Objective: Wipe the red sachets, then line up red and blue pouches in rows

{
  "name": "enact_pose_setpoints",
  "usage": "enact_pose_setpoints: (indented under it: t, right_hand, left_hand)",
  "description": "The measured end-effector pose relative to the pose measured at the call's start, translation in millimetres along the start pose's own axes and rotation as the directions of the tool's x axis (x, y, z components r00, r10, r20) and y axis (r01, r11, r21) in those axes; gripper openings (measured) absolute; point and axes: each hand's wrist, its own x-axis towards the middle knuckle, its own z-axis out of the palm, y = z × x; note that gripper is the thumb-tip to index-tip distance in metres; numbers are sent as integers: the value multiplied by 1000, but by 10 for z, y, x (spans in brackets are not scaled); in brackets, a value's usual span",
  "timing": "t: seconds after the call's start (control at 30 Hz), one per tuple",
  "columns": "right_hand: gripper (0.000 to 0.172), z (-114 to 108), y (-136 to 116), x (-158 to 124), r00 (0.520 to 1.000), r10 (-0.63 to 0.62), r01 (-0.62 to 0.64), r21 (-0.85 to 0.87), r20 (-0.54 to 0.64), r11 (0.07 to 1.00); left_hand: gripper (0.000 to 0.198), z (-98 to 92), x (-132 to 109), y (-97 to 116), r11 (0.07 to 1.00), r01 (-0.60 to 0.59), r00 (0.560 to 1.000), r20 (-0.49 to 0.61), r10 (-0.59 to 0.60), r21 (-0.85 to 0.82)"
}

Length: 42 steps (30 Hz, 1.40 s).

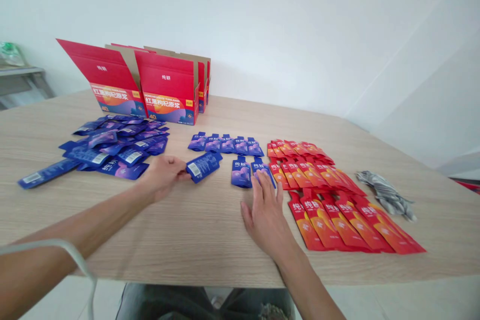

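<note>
Pinched at one end, a blue pouch [204, 166] is in my left hand [165, 175], its barcode side up, over the middle of the table. My right hand [264, 210] lies with fingers spread, the fingertips on a blue pouch [258, 164] that they partly cover. Just left of that pouch, another blue pouch [241, 172] lies face up. Behind these two runs a row of several blue pouches [227, 143]. A loose heap of blue pouches [120, 145] is left of my left hand. Right of my right hand, red pouches [337, 220] lie overlapped in three rows.
Open red cartons [168, 90] with raised flaps stand at the back left, behind the heap. A crumpled grey striped cloth or glove [386, 192] rests right of the red pouches. A pale cable [56, 244] crosses my left forearm. The wooden table [180, 245] ends near my lap.
</note>
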Motion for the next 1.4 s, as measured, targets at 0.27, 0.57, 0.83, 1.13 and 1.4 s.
enact_pose_setpoints:
  t: [0.27, 0.57, 0.83, 1.13, 1.4]
  right_hand:
    - [58, -52, -28, 21, 998, 34, -36, 25, 49, 999]
    - [58, -65, -50, 34, 997, 40, -43, 39, 73, 998]
    - [56, -139, -74, 102, 981, 22, -38, 82, 193, 996]
    - [70, -183, -46, 221, 925, -26, -24, 126, 380, 992]
    - [68, -201, -52, 198, 930, 7, -45, 95, 366, 994]
  left_hand:
    - [19, 63, -148, -93, 984, -89, 996, 7, 89, 156]
    - [28, 207, -378, -157, -149, -727, 482, 652, 585, 670]
    - [33, 330, -306, -426, -34, -819, 461, 693, 555, 573]
    - [31, 563, -282, -390, 48, -841, 484, 710, 511, 539]
    - [31, 704, -334, -311, 60, -801, 553, 696, 457, 596]
